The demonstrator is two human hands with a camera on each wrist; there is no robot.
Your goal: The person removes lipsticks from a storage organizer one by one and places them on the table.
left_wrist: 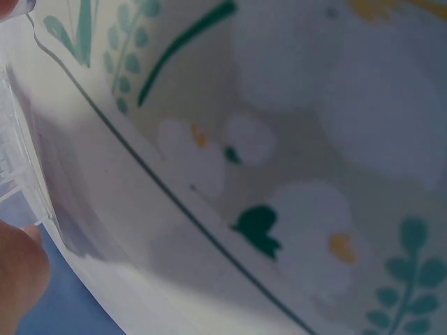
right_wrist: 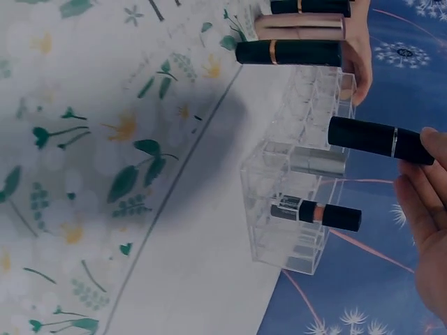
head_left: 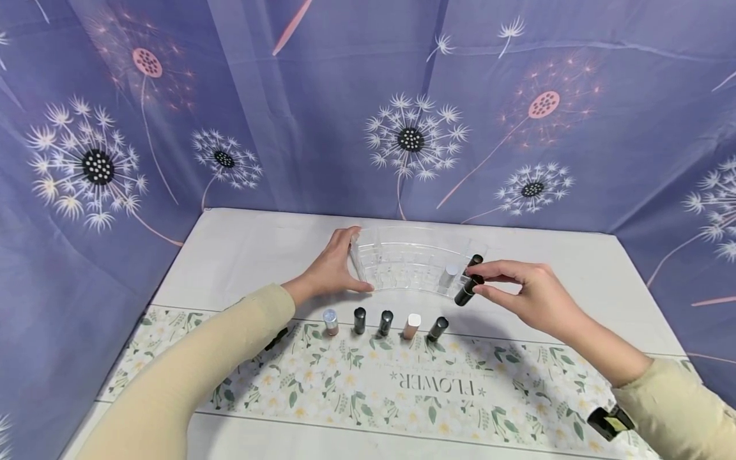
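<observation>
My left hand (head_left: 336, 265) grips the left end of a clear acrylic lipstick organizer (head_left: 411, 250), thumb at the front and fingers at the back. In the left wrist view, only the organizer's edge (left_wrist: 21, 167) and part of a digit show. Between thumb and fingertips, my right hand (head_left: 520, 287) pinches a black lipstick tube (head_left: 467, 292). The right wrist view has this tube (right_wrist: 367, 138) raised above the organizer, apart from it. A silver lipstick (right_wrist: 318, 162) and a black lipstick (right_wrist: 342, 218) stand in compartments at the organizer's right end.
In front of the organizer stand a bluish-silver tube (head_left: 330, 321), a black tube (head_left: 359, 321), another black tube (head_left: 386, 323), a pink tube (head_left: 411, 326) and a third black one (head_left: 438, 329). A floral runner (head_left: 322, 390) crosses the white table; purple cloth (head_left: 322, 128) hangs behind.
</observation>
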